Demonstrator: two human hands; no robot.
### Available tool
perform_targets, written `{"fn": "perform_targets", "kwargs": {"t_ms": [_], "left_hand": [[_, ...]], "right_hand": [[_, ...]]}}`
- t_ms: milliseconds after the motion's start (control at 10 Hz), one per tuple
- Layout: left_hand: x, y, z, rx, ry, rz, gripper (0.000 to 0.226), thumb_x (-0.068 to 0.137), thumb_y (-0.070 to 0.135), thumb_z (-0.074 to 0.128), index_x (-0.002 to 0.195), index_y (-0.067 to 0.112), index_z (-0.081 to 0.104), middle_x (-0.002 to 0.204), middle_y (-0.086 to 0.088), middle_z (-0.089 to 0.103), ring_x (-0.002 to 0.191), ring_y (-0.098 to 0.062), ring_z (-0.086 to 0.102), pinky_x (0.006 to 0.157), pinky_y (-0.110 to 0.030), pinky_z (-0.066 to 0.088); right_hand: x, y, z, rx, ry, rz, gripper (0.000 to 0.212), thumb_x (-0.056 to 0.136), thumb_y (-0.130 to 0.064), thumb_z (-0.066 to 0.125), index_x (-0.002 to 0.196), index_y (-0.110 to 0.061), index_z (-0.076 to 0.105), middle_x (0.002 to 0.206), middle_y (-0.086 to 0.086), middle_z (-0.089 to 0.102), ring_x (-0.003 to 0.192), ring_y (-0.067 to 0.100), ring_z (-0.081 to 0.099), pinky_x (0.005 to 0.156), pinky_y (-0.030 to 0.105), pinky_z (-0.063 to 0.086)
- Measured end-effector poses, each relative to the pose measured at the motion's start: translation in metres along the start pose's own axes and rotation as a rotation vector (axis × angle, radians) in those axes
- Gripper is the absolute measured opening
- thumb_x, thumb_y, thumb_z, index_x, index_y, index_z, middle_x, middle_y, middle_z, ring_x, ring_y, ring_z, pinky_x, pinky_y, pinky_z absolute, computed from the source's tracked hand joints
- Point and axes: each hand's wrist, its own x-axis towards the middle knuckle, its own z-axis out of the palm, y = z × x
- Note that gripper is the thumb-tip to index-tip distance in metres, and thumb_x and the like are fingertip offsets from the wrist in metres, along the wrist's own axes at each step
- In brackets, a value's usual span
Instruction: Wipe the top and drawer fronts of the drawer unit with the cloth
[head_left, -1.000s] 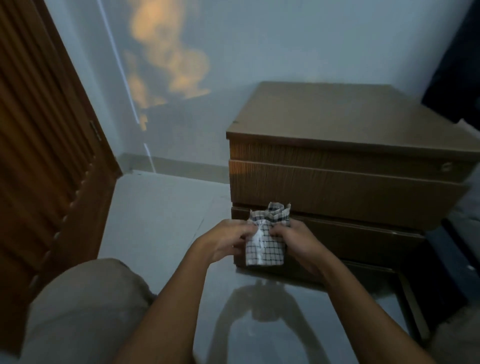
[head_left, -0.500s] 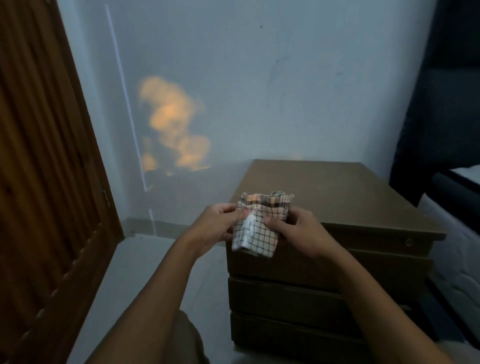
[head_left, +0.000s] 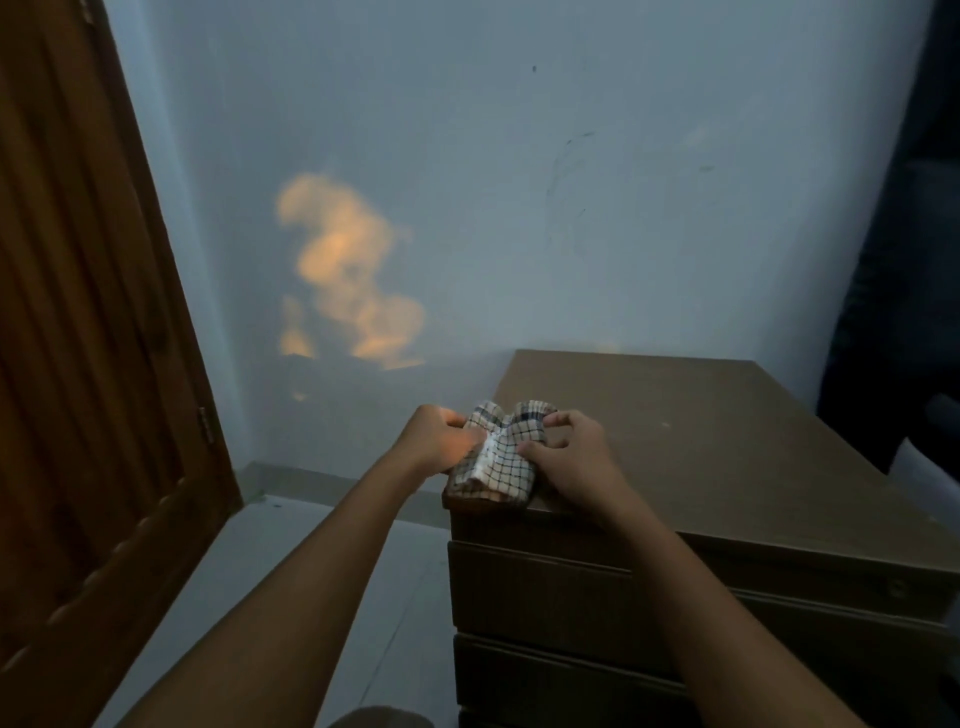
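Note:
A brown wooden drawer unit (head_left: 701, 447) stands against the pale wall, its flat top bare and two drawer fronts (head_left: 545, 597) showing below. A folded white cloth (head_left: 498, 462) with a dark check pattern rests on the top's near left corner. My left hand (head_left: 431, 436) grips the cloth's left side. My right hand (head_left: 571, 462) holds its right side, fingers bent over the fabric. Both forearms reach in from the bottom of the view.
A dark wooden door (head_left: 88, 364) fills the left side. Pale floor (head_left: 291, 582) lies between the door and the unit. A dark curtain or furniture (head_left: 904, 260) stands at the right, with a white edge (head_left: 924, 478) below it. An orange light patch (head_left: 348, 275) glows on the wall.
Both hands lifted the cloth from in front of the lower drawers up onto the unit's near left corner. The camera view rose with them.

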Motion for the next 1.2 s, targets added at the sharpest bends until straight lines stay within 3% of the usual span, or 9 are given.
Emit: {"fn": "perform_targets", "kwargs": {"t_ms": [100,200,300,400,500,800,1000,1200], "left_hand": [[0.003,-0.008,0.004,0.052,0.035,0.051,0.041,0.092,0.026,0.064,0.127,0.005,0.061,0.119,-0.013,0.067,0.098,-0.019,0.065,0.081,-0.026,0.050],[-0.006,-0.013,0.000,0.080,0.075,0.147,0.043,0.093,0.032,0.060,0.132,0.012,0.058,0.128,-0.006,0.063,0.104,-0.014,0.060,0.085,-0.025,0.046],[-0.026,-0.020,-0.005,0.113,0.066,0.256,0.039,0.092,0.038,0.060,0.126,0.019,0.062,0.119,-0.003,0.068,0.096,-0.010,0.066,0.071,-0.017,0.050],[-0.042,-0.029,-0.001,0.205,-0.006,0.314,0.041,0.089,0.041,0.063,0.126,0.022,0.063,0.124,0.001,0.066,0.108,-0.007,0.061,0.084,-0.020,0.050],[-0.043,-0.035,0.006,0.327,0.002,0.362,0.043,0.089,0.039,0.063,0.128,0.021,0.062,0.136,0.002,0.059,0.122,-0.009,0.053,0.094,-0.020,0.038],[-0.031,-0.036,0.020,0.347,0.037,0.332,0.044,0.096,0.030,0.055,0.137,0.016,0.054,0.146,-0.003,0.051,0.134,-0.015,0.045,0.101,-0.020,0.030],[-0.026,-0.039,0.022,0.342,0.038,0.324,0.044,0.096,0.031,0.056,0.137,0.016,0.054,0.146,-0.004,0.051,0.135,-0.017,0.044,0.107,-0.027,0.034],[-0.026,-0.032,0.012,0.281,0.041,0.310,0.044,0.095,0.035,0.055,0.136,0.020,0.053,0.143,-0.006,0.052,0.130,-0.019,0.048,0.103,-0.032,0.043]], "right_hand": [[0.001,0.006,0.004,-0.160,0.028,-0.043,0.042,0.089,-0.028,0.068,0.128,-0.019,0.056,0.117,0.004,0.066,0.087,0.009,0.058,0.052,0.014,0.039],[-0.006,0.010,-0.002,-0.194,0.032,-0.079,0.044,0.092,-0.031,0.064,0.133,-0.022,0.052,0.118,-0.003,0.061,0.085,0.001,0.053,0.056,0.013,0.037],[-0.014,0.021,-0.009,-0.215,0.020,-0.168,0.031,0.088,-0.036,0.066,0.116,-0.028,0.058,0.106,-0.007,0.059,0.086,0.004,0.057,0.065,0.018,0.047],[-0.020,0.029,-0.013,-0.270,-0.086,-0.228,0.022,0.084,-0.044,0.068,0.103,-0.033,0.062,0.099,-0.008,0.061,0.088,0.005,0.060,0.075,0.026,0.053],[-0.024,0.028,-0.012,-0.318,-0.119,-0.255,0.026,0.084,-0.048,0.068,0.105,-0.035,0.064,0.102,-0.013,0.060,0.094,0.002,0.058,0.081,0.027,0.053],[-0.020,0.026,-0.007,-0.462,-0.072,-0.258,0.042,0.086,-0.052,0.062,0.122,-0.031,0.062,0.120,-0.006,0.060,0.110,0.011,0.056,0.093,0.040,0.051],[-0.021,0.026,-0.004,-0.504,-0.053,-0.260,0.043,0.088,-0.050,0.060,0.126,-0.029,0.060,0.121,-0.004,0.060,0.111,0.012,0.055,0.094,0.041,0.050],[-0.023,0.020,-0.011,-0.289,-0.100,-0.182,0.036,0.092,-0.043,0.059,0.124,-0.027,0.059,0.117,-0.006,0.062,0.102,0.005,0.058,0.088,0.034,0.053]]}}
